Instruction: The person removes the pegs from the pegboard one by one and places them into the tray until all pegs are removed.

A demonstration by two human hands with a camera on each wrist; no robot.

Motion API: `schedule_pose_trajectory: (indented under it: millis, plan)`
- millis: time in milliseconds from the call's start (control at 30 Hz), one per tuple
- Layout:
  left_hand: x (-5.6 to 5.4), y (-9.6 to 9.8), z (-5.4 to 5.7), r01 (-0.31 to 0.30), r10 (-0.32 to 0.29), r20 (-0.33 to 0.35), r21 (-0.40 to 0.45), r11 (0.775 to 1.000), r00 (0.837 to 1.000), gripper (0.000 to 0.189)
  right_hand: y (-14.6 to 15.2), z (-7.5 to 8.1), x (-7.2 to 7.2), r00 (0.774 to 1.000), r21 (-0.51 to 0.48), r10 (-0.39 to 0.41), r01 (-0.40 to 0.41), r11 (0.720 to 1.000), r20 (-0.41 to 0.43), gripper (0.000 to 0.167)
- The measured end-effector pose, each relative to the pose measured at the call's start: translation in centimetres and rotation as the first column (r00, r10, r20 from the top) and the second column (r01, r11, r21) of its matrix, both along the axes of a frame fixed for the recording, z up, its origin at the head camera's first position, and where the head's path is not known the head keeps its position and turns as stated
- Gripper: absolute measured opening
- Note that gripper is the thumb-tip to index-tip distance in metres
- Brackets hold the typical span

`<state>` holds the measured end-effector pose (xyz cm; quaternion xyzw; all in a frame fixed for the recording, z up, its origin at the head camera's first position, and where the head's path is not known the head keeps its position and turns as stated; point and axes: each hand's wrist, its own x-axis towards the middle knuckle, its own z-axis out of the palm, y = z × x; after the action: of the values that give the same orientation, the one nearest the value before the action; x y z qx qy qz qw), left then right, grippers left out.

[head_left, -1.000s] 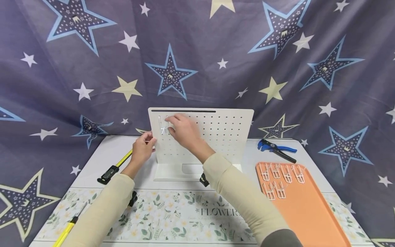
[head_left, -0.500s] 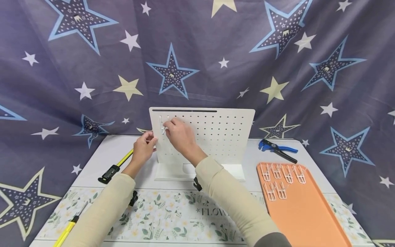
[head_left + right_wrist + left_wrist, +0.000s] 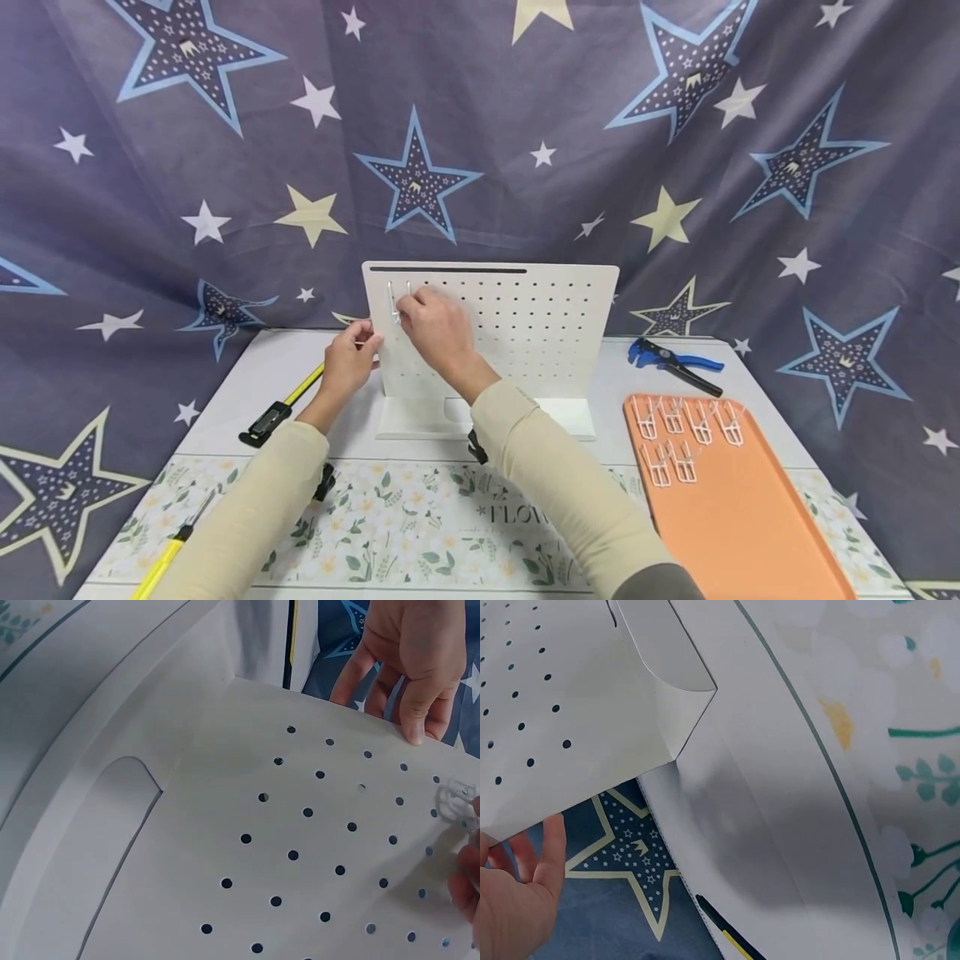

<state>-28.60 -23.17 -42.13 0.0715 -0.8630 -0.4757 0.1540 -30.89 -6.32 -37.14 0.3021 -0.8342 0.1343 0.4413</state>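
Observation:
A white pegboard (image 3: 517, 350) stands upright on its base on the table. My left hand (image 3: 351, 360) grips its left edge, the thumb on the front face and the fingers behind, as the right wrist view shows. At the board's upper left corner is a white wire hook (image 3: 391, 293), set against the top rows of holes. My right hand (image 3: 438, 329) pinches the lower part of this hook and hides much of it. In the right wrist view the hook's looped end (image 3: 456, 796) shows beside the fingertips (image 3: 469, 862).
An orange tray (image 3: 750, 517) on the right bears several white wire hooks (image 3: 700, 423). Behind it lies a blue and black wire stripper (image 3: 671, 362). On the left are a black and yellow caliper-like tool (image 3: 266, 421) and a yellow-handled screwdriver (image 3: 163, 558). A star-patterned curtain (image 3: 480, 125) hangs behind.
My right hand has shifted slightly left and down along the hook, its fingers drawing in on the hook's lower part. The left hand keeps its place on the board's edge.

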Motion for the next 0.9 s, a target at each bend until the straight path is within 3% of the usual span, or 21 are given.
schedule_pose_trajectory:
  millis: [433,900]
  plan:
    - [-0.1,0.1,-0.1,-0.003,0.003,0.011,0.012,1.000,1.000,0.021,1.3,0.6,0.7,0.992,-0.021,0.061,-0.064,0.998,-0.109,0.006]
    - [-0.1,0.1,0.0,-0.020,0.019,0.027,0.013,1.000,0.999,0.020,7.6,1.6,2.4,0.994,-0.053,0.104,-0.103,0.993,0.026,0.009]
